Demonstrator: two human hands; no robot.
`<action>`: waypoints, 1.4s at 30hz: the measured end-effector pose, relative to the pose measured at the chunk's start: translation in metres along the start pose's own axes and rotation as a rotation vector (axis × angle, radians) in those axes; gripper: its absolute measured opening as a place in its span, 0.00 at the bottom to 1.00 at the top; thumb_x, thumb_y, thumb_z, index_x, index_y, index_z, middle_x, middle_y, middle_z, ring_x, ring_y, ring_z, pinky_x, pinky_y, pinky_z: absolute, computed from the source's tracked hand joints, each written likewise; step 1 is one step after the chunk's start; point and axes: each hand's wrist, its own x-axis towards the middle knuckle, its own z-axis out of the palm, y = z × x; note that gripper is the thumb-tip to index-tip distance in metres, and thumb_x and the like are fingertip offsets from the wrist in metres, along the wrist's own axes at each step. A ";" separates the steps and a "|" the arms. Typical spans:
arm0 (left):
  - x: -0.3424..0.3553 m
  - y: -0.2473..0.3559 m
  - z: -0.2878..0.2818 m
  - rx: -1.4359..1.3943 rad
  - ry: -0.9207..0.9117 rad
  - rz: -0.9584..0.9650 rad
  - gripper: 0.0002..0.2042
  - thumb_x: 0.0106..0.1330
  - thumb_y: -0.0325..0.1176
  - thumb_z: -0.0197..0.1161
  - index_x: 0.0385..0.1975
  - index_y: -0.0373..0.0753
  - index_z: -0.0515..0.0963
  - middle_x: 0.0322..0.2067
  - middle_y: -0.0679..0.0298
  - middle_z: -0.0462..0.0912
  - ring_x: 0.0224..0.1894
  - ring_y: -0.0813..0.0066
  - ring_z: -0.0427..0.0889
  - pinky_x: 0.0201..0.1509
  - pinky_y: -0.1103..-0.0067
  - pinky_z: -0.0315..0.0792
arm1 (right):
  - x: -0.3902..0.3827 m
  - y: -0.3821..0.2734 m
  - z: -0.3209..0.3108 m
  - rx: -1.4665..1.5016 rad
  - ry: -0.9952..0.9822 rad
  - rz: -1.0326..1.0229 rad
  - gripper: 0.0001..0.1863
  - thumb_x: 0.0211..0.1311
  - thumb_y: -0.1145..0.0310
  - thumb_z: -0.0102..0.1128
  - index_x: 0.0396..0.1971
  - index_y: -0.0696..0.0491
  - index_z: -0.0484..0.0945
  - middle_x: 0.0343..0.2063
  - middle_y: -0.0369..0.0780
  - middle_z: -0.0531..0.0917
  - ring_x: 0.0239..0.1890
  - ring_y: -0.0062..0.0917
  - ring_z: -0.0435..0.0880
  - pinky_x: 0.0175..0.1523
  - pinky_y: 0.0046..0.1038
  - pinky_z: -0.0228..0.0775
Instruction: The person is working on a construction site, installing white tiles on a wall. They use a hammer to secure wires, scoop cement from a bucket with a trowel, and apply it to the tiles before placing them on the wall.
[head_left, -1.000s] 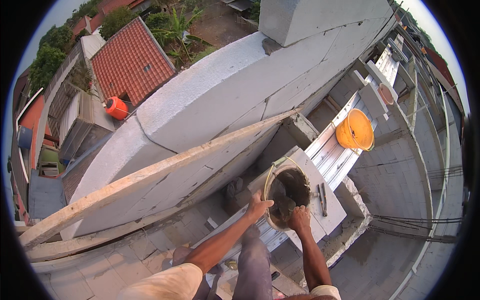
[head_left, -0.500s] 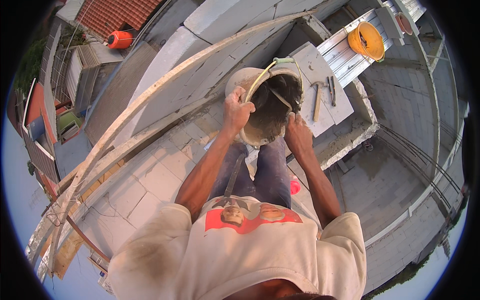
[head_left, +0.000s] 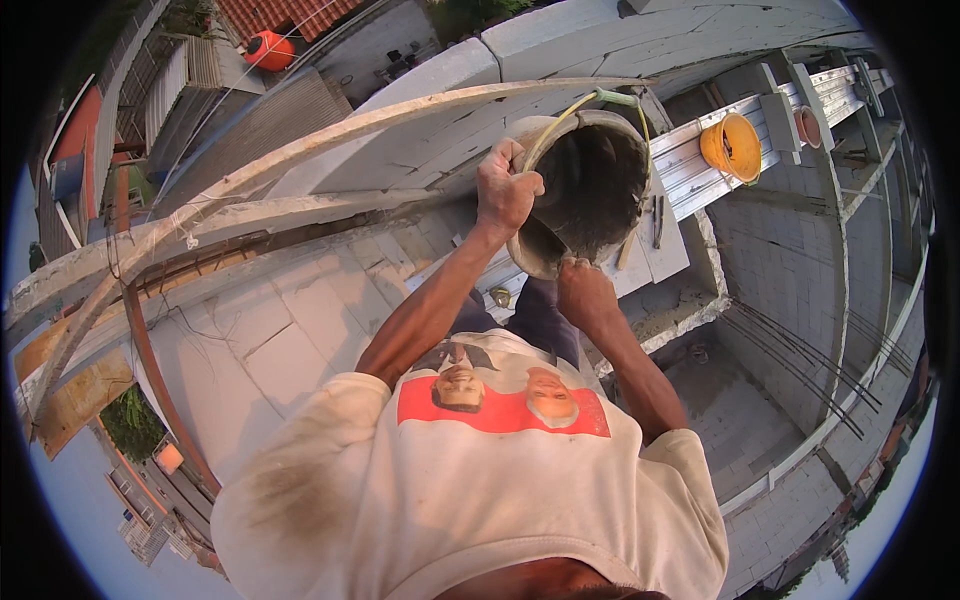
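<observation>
A mortar-smeared bucket (head_left: 612,140) is tilted in front of me, its mouth facing me and wet grey mortar coating its inside. The raised wire handle has a pale green grip (head_left: 617,98). My left hand (head_left: 507,190) is closed on the bucket's left rim, thumb pressed against the edge. At the lower rim, my right hand (head_left: 586,293) is closed around what appears to be a trowel handle, mostly hidden by the fingers. The trowel's blade (head_left: 541,243) shows inside the bucket, at its lower left.
Behind the bucket, a pale board (head_left: 668,255) carries a hammer (head_left: 628,250), partly covered, and a slim dark tool (head_left: 657,222). A yellow bucket (head_left: 731,147) stands on corrugated metal sheeting (head_left: 690,195). Block walls, a long curved pole (head_left: 330,130) and protruding rebar (head_left: 790,350) surround me.
The bucket and both hands have shifted up and right in view. The trowel has swung to the bucket's lower left, and the bucket now covers the hammer's head. My view has turned.
</observation>
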 end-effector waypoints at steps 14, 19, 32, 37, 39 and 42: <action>-0.017 -0.006 0.019 -0.263 0.448 -0.332 0.14 0.48 0.16 0.62 0.35 0.39 0.77 0.29 0.69 0.76 0.28 0.77 0.76 0.34 0.78 0.72 | 0.062 0.154 -0.113 0.932 -0.629 -0.129 0.22 0.68 0.51 0.71 0.41 0.58 0.81 0.20 0.32 0.77 0.17 0.15 0.72 0.21 0.24 0.65; -0.033 -0.003 0.030 -0.432 0.652 -0.421 0.14 0.48 0.17 0.60 0.35 0.39 0.77 0.30 0.68 0.77 0.31 0.77 0.77 0.36 0.79 0.72 | 0.085 0.162 -0.165 1.004 -0.612 -0.102 0.19 0.69 0.53 0.69 0.36 0.56 0.79 0.18 0.31 0.74 0.15 0.14 0.70 0.19 0.22 0.62; -0.082 -0.032 0.019 -0.173 0.617 -0.436 0.18 0.46 0.21 0.63 0.41 0.34 0.80 0.30 0.67 0.80 0.31 0.75 0.77 0.35 0.77 0.72 | 0.221 0.108 -0.242 -0.137 0.359 -0.501 0.25 0.68 0.61 0.61 0.60 0.59 0.78 0.46 0.50 0.85 0.44 0.44 0.89 0.51 0.44 0.83; -0.091 -0.012 0.015 -0.317 0.617 -0.422 0.14 0.47 0.18 0.60 0.34 0.38 0.76 0.30 0.68 0.78 0.31 0.75 0.77 0.37 0.77 0.73 | 0.259 0.144 -0.212 -0.362 0.524 -0.286 0.22 0.68 0.71 0.59 0.62 0.54 0.76 0.53 0.49 0.81 0.54 0.48 0.86 0.54 0.49 0.83; -0.096 -0.011 0.010 -0.285 0.606 -0.435 0.14 0.47 0.17 0.60 0.34 0.39 0.76 0.30 0.68 0.78 0.31 0.75 0.78 0.37 0.77 0.74 | 0.267 0.162 -0.209 -0.353 0.580 -0.209 0.24 0.68 0.72 0.59 0.64 0.55 0.74 0.55 0.47 0.81 0.54 0.47 0.86 0.53 0.47 0.84; -0.099 -0.010 0.006 -0.283 0.593 -0.437 0.14 0.47 0.16 0.59 0.34 0.39 0.76 0.30 0.68 0.78 0.31 0.76 0.78 0.37 0.78 0.74 | 0.275 0.168 -0.201 -0.287 0.650 -0.105 0.28 0.68 0.74 0.59 0.68 0.56 0.71 0.54 0.46 0.80 0.52 0.45 0.86 0.50 0.45 0.85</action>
